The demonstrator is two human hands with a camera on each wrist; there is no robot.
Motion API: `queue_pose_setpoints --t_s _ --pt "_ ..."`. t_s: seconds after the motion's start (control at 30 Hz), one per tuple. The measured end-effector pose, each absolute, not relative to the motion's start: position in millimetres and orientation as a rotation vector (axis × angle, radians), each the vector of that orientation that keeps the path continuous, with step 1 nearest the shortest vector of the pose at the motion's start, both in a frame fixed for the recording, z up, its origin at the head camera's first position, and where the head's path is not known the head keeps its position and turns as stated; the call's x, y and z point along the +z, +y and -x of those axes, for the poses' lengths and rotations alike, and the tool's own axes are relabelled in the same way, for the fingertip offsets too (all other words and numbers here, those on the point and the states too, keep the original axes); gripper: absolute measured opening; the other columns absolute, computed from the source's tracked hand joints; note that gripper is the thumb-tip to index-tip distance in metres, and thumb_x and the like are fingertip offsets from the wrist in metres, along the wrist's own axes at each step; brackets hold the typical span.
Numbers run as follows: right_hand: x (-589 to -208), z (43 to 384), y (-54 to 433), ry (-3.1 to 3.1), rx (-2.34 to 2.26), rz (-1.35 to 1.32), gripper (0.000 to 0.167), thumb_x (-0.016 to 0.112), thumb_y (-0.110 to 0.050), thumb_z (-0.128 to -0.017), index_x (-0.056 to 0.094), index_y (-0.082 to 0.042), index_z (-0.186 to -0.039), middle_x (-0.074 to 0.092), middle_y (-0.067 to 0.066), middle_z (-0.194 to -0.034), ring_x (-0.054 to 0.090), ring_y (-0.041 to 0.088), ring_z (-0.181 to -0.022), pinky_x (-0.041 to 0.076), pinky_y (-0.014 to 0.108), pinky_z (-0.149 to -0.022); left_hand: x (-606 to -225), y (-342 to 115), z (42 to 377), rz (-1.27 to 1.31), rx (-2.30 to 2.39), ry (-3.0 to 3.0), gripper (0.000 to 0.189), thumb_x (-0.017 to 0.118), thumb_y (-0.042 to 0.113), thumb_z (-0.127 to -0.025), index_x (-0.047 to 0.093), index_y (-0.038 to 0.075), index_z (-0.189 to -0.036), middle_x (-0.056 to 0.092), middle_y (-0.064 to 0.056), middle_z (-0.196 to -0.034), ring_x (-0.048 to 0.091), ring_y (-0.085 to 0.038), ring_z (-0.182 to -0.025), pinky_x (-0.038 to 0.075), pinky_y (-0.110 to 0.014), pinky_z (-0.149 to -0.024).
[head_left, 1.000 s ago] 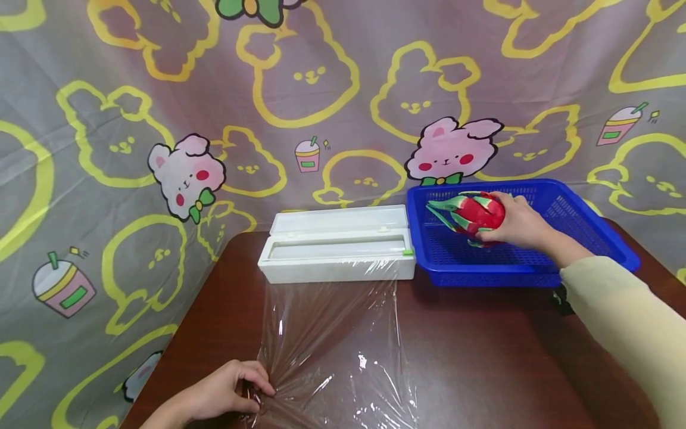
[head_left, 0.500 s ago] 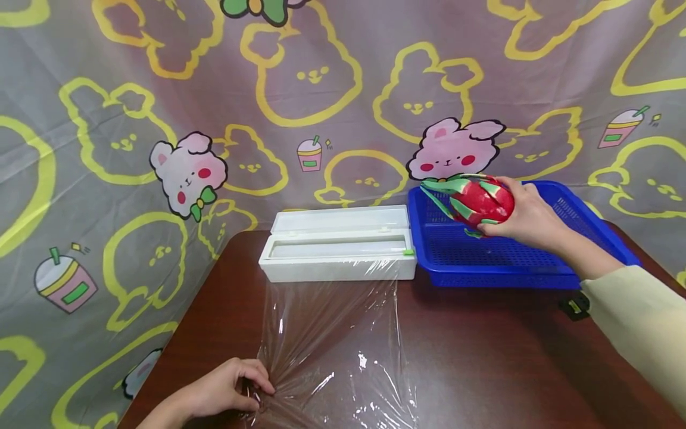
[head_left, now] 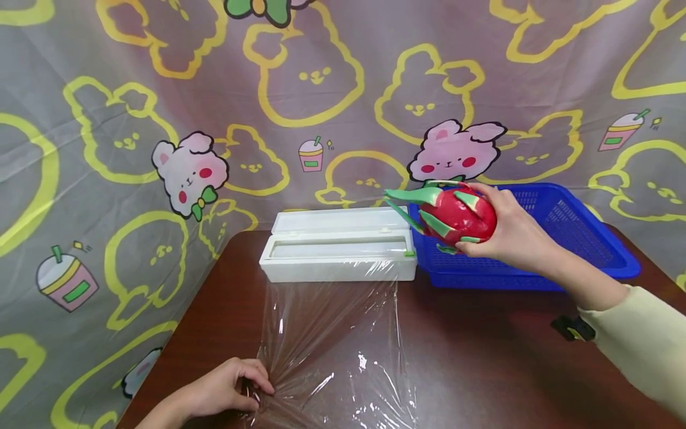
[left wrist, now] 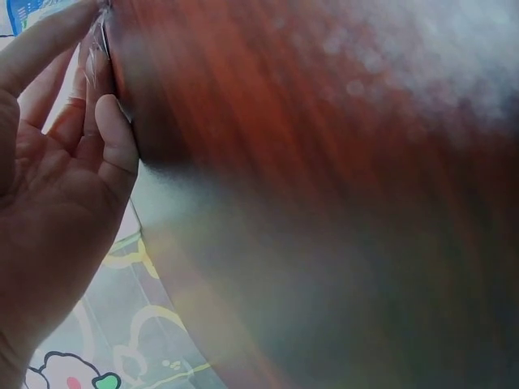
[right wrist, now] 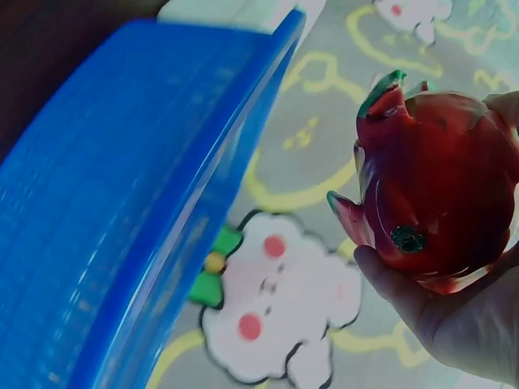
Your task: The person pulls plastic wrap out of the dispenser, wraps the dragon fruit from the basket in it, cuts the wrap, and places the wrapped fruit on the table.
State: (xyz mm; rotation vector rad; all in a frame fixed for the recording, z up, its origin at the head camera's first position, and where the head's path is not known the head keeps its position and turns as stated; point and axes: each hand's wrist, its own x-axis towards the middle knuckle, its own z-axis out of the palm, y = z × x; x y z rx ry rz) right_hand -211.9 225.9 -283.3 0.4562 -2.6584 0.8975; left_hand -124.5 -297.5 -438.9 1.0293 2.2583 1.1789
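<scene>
A red dragon fruit (head_left: 462,215) with green scales is gripped in my right hand (head_left: 517,235), held up over the left part of the blue basket (head_left: 493,280). In the right wrist view the fruit (right wrist: 442,186) sits between thumb and fingers, beside the basket's wall. My left hand (head_left: 227,390) pinches the near left corner of a sheet of clear plastic wrap (head_left: 332,339) at the table's front. The sheet runs back, wrinkled, to a white wrap box (head_left: 339,271) with its lid raised. The left wrist view shows the left hand (left wrist: 61,178) with fingers at the film.
The brown table (head_left: 482,351) ends against a grey curtain (head_left: 343,95) printed with yellow outlines and rabbits. The basket stands right beside the wrap box. A small black strap-like object (head_left: 573,328) shows at the right sleeve.
My right hand has lifted the dragon fruit from inside the basket and brought it left and toward me. The left hand and the plastic wrap have stayed in place.
</scene>
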Motion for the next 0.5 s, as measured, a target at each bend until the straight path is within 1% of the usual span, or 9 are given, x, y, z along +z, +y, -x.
queue_pose_setpoints --t_s 0.27,0.5 --pt "-288.0 192.8 198.9 -2.596 0.917 -0.667 0.098 0.088 -0.016 -0.066 0.032 -0.011 -0.147 0.043 0.020 -0.122 0.049 0.041 -0.109 0.054 0.055 -0.070 -436.5 -296.7 123.3 -1.018 1.187 2.250 0.020 0.078 0.010 -0.080 0.075 0.007 -0.099 0.066 0.001 -0.095 0.058 -0.008 -0.085 0.050 -0.025 -0.063" --pt "-299.6 179.4 174.9 -2.634 0.936 -0.748 0.100 0.090 -0.020 -0.061 0.035 -0.016 -0.144 0.046 0.011 -0.118 0.050 0.034 -0.110 0.056 0.047 -0.071 -437.9 -297.1 123.2 -0.993 1.189 2.245 0.020 0.077 0.009 -0.080 0.075 0.007 -0.100 0.065 0.001 -0.096 0.058 -0.008 -0.084 0.049 -0.025 -0.061"
